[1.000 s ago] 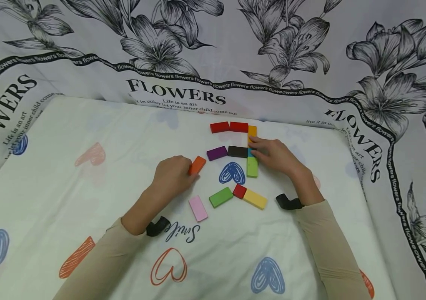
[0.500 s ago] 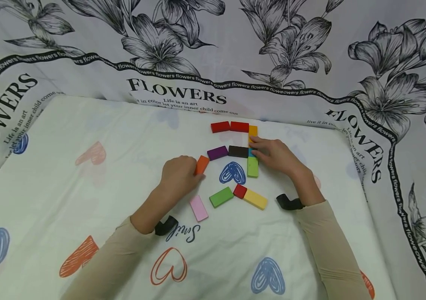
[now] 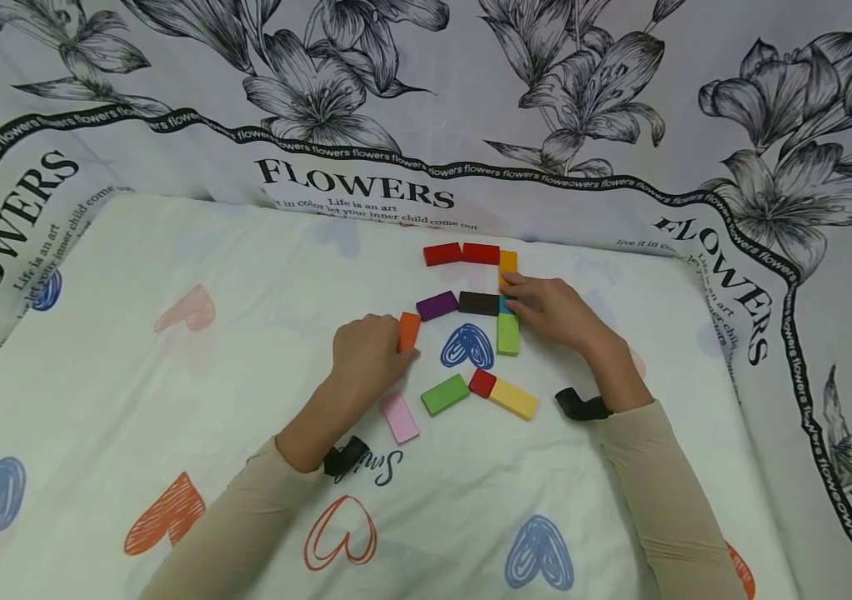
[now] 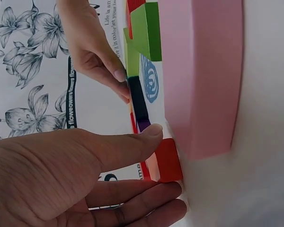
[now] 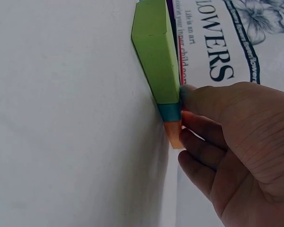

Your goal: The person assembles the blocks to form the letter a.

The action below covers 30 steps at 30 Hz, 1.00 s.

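Orange block [image 3: 409,331], rectangular with smooth, flat faces, sits in the grip of the left hand [image 3: 369,358]: the thumb bears on one side, the fingers on the other. Its far end lies at the near left corner of the purple block [image 3: 437,305]; whether the two touch cannot be told. The purple block meets the black block [image 3: 478,302] end to end, at a slight angle.

The black block abuts a straight column made up of the yellow-orange block [image 3: 508,261], the blue block [image 3: 503,305] and the lime block [image 3: 508,335], set end to end. The right hand [image 3: 557,310] rests against the outer side of this column, fingertips apart and touching it, not wrapped round any piece. Two red blocks [image 3: 462,253] form a slightly bent line from the column's far end.

Nearer the person, the green block [image 3: 445,394], the small red block [image 3: 482,382] and the yellow block [image 3: 513,398] form a shallow peak. The pink block [image 3: 400,417], an oblong with crisp edges, lies apart, near the left wrist.

All blocks lie on a white cloth [image 3: 246,417], softly creased and printed with sketched hearts. Behind it hangs floral fabric [image 3: 463,83] bearing black line-drawn blooms and a wavy lettered band.
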Each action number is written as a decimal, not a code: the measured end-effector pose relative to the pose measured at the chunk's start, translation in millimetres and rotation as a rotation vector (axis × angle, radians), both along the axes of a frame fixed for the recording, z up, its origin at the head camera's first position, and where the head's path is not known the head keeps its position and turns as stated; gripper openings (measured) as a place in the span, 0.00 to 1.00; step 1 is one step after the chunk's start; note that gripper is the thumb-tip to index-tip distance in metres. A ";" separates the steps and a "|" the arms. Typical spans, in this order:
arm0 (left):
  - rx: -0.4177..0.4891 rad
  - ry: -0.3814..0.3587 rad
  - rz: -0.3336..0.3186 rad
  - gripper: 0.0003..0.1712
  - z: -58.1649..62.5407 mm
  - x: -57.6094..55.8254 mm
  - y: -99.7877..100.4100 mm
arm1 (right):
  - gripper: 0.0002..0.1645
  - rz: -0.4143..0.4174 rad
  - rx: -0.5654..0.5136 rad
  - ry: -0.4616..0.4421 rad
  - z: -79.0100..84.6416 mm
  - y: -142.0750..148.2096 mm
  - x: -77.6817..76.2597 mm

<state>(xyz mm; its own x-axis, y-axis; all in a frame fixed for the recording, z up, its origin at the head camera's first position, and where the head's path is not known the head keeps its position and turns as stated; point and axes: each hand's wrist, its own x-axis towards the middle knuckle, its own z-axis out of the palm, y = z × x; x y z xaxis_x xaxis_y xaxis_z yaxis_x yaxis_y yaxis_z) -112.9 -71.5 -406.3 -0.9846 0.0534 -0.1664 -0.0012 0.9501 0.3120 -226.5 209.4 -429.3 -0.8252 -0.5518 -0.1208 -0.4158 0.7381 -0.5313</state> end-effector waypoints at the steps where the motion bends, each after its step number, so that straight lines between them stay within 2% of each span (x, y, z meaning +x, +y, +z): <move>1: 0.000 -0.003 0.002 0.20 0.3 0.0 1.2 | 0.26 0.001 -0.002 0.001 -0.2 0.2 -0.3; 16: -0.012 0.025 0.008 0.23 -0.8 2.6 6.3 | 0.26 -0.007 -0.005 0.008 -0.9 0.9 -1.3; 26: 0.022 0.003 0.009 0.17 -0.1 5.1 4.0 | 0.26 -0.008 0.004 0.009 -1.3 0.7 -1.4; 30: 0.044 0.007 0.009 0.19 0.8 6.1 1.0 | 0.26 -0.007 0.005 0.009 -1.4 0.5 -1.5</move>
<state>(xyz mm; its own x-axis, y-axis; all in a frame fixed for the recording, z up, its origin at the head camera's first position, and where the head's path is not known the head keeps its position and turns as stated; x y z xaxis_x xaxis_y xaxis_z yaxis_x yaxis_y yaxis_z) -106.8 -70.5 -405.5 -0.9862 0.0512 -0.1573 -0.0078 0.9353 0.3538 -228.1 209.9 -430.7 -0.8299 -0.5458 -0.1158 -0.4159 0.7434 -0.5238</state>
